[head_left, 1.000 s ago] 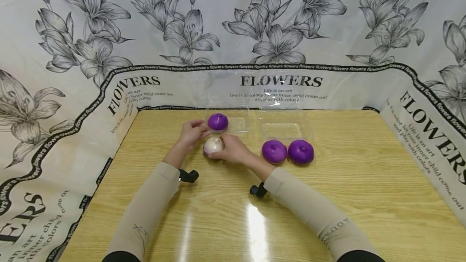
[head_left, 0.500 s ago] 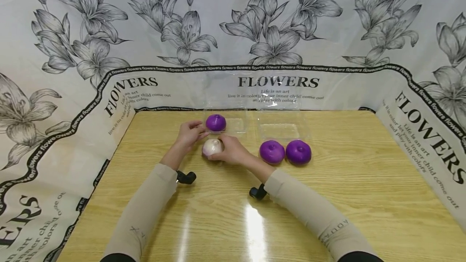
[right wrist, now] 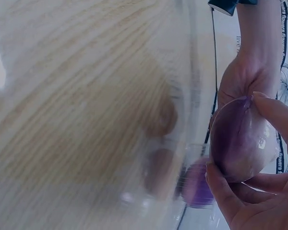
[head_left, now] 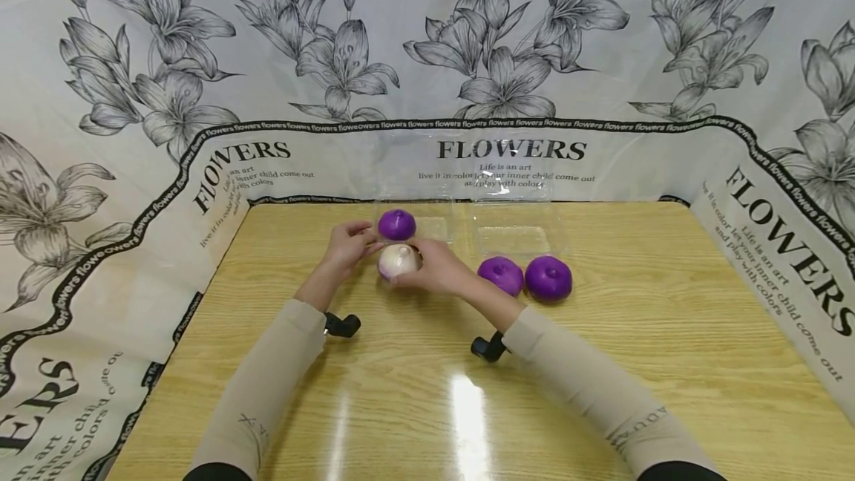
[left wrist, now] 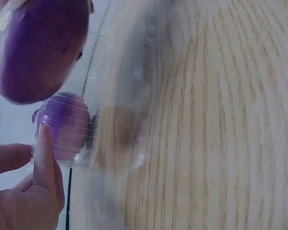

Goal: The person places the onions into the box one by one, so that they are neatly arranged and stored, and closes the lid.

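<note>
My right hand (head_left: 437,266) grips a white-and-purple onion (head_left: 398,263) between thumb and fingers, just in front of a clear plastic box (head_left: 437,228) at the back of the table. In the right wrist view the held onion (right wrist: 242,141) looks glossy, with a purple side. A purple onion (head_left: 397,225) sits in the left part of that box. At the box's left end is my left hand (head_left: 347,247); in the left wrist view its fairly straight fingers (left wrist: 44,158) touch the clear wall. Two purple onions, a lighter one (head_left: 501,275) and a darker one (head_left: 548,278), lie farther right.
A second clear plastic box (head_left: 517,232) stands right of the first, behind the two loose onions. Both transparent lids are raised against a flower-printed cloth (head_left: 334,80) that encloses the wooden table (head_left: 401,392) at back and sides.
My right hand has moved the held onion slightly back and to the right, toward the left box. The left hand stays at the box's end. The view shifted slightly earlier.
</note>
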